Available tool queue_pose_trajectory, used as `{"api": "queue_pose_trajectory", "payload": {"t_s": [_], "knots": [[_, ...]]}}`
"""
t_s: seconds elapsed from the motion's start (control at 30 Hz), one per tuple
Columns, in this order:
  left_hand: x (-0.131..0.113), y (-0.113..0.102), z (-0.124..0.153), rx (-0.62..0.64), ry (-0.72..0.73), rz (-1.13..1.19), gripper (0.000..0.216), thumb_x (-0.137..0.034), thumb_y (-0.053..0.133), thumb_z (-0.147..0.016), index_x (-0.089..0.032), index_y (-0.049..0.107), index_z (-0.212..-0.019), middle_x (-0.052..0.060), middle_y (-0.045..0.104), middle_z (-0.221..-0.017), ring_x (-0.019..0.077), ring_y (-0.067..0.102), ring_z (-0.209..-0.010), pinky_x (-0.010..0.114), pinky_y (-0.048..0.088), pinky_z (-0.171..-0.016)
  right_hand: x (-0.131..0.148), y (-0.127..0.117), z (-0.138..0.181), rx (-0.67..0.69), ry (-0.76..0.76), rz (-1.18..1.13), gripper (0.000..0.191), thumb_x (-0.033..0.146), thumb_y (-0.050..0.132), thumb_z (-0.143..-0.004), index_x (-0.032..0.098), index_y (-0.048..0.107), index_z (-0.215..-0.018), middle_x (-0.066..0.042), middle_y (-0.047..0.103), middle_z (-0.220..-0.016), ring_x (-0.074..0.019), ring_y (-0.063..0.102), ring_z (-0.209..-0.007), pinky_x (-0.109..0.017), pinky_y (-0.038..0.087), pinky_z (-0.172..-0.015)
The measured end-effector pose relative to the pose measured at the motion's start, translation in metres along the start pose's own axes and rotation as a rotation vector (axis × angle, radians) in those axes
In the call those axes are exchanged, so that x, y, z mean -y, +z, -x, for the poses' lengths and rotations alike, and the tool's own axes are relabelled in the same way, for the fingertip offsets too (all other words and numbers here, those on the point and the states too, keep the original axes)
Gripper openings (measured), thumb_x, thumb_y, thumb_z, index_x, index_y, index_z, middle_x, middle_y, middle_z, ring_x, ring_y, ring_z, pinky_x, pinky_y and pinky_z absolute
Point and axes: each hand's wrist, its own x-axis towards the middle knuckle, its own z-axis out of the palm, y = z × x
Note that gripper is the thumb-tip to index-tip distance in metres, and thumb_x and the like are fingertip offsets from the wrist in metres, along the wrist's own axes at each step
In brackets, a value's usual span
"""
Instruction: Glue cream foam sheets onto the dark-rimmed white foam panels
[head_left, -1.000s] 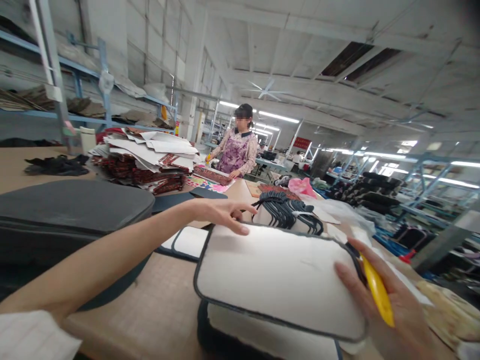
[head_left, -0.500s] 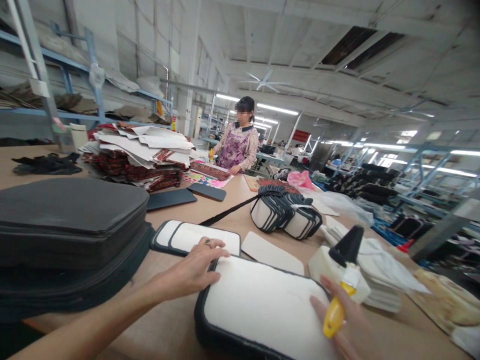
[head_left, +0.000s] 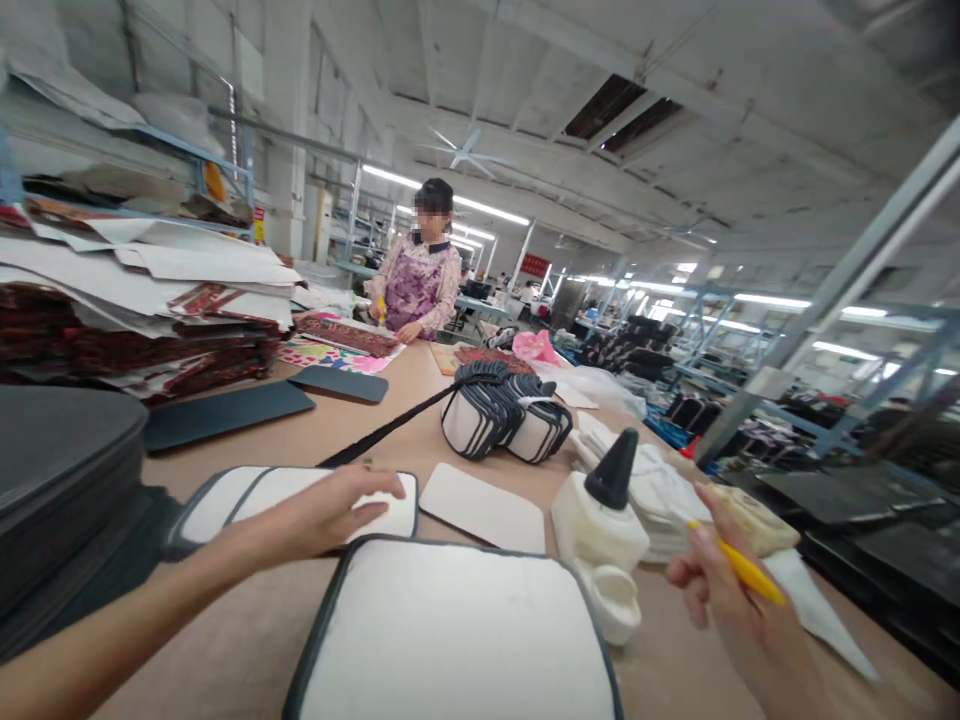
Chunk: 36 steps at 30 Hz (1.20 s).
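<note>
My left hand hovers over a small white panel with dark edging; its fingers are stretched out and hold nothing. Whether they touch the panel I cannot tell. Directly before me lies a large white padded panel with a dark rim, its near edge out of view. On the right, my right hand is closed around a brush with a yellow handle, whose head is blurred. Between the hands stands a white plastic bottle with a black cone top and a small white cup-like part at its foot.
Thick dark sheets are stacked at the left, with a tall pile of white and patterned pieces behind. Strap-tied panels stand mid-table near a flat white piece. A co-worker works at the far side.
My right hand has moved right with the brush, away from the large panel. My left hand has come off that panel's corner toward the smaller one. The view has turned right.
</note>
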Motion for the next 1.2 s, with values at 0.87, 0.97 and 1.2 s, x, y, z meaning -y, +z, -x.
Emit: {"api": "queue_pose_trajectory", "payload": {"t_s": [0.87, 0.97, 1.2], "knots": [[0.098, 0.101, -0.115, 0.163, 0.251, -0.227, 0.009, -0.019, 0.053, -0.082, -0.022, 0.059, -0.088, 0.003, 0.061, -0.088, 0.0220, 0.052, -0.086, 0.030, 0.035, -0.080, -0.119, 0.011, 0.001, -0.004, 0.328, 0.391, 0.044, 0.059, 0.044, -0.072, 0.020, 0.064, -0.073, 0.002, 0.049, -0.044, -0.0160, 0.050, -0.042, -0.026, 0.038, -0.046], [0.101, 0.103, -0.114, 0.161, 0.240, -0.232, 0.007, -0.020, 0.052, -0.082, -0.022, 0.058, -0.086, 0.002, 0.061, -0.087, 0.0220, 0.052, -0.086, 0.029, 0.035, -0.079, -0.112, 0.000, 0.003, -0.011, 0.284, 0.425, 0.040, 0.057, 0.045, -0.071, 0.021, 0.064, -0.069, 0.002, 0.050, -0.044, -0.0167, 0.052, -0.044, -0.027, 0.039, -0.049], [0.099, 0.103, -0.111, 0.149, 0.237, -0.229, 0.006, -0.018, 0.053, -0.080, -0.021, 0.058, -0.083, 0.004, 0.061, -0.090, 0.0222, 0.053, -0.089, 0.031, 0.036, -0.084, -0.110, -0.003, 0.002, -0.014, 0.110, 0.308, 0.030, 0.050, 0.054, -0.071, 0.022, 0.064, -0.077, -0.001, 0.061, -0.058, -0.0171, 0.055, -0.050, -0.027, 0.043, -0.050]]}}
